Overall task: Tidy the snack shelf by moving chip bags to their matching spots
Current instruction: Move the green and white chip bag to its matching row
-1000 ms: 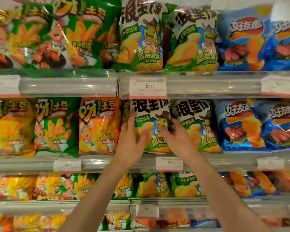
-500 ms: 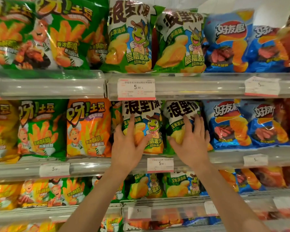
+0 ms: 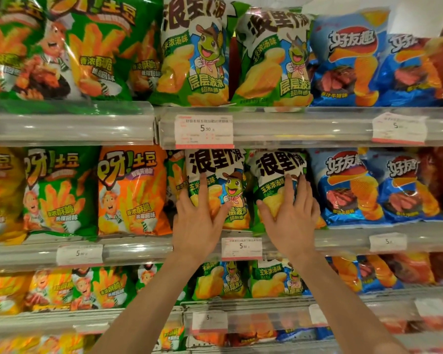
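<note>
Near the centre of the frame, the left hand (image 3: 198,223) is being laid flat, fingers spread, against the front of a green frog-mascot chip bag (image 3: 219,187) standing on the middle shelf (image 3: 138,249); nothing is being pinched, and the thumb is being rested on the bag's lower right part. Just to the right, the right hand (image 3: 293,221) is being pressed open-palmed, fingers loosely together and thumb splayed to the left, against a second frog-mascot bag (image 3: 276,175) standing beside the first, the two bags touching along their edges. A price tag (image 3: 241,248) is being shown on the shelf rail between the two wrists. Left of the left hand, a narrow green fries bag (image 3: 175,180) is being partly hidden behind the first frog bag, and further left an orange fries bag (image 3: 132,192) and a green fries bag (image 3: 59,190) are being displayed upright. Right of the right hand, blue chip bags (image 3: 348,185) are being displayed side by side. In the upper part of the frame, two more frog-mascot bags (image 3: 197,52) are being shown on the top shelf (image 3: 304,126), directly above the pair under the hands, with a price tag (image 3: 203,131) on its rail. In the lower part, both bare forearms are being extended upward from the bottom edge.
</note>
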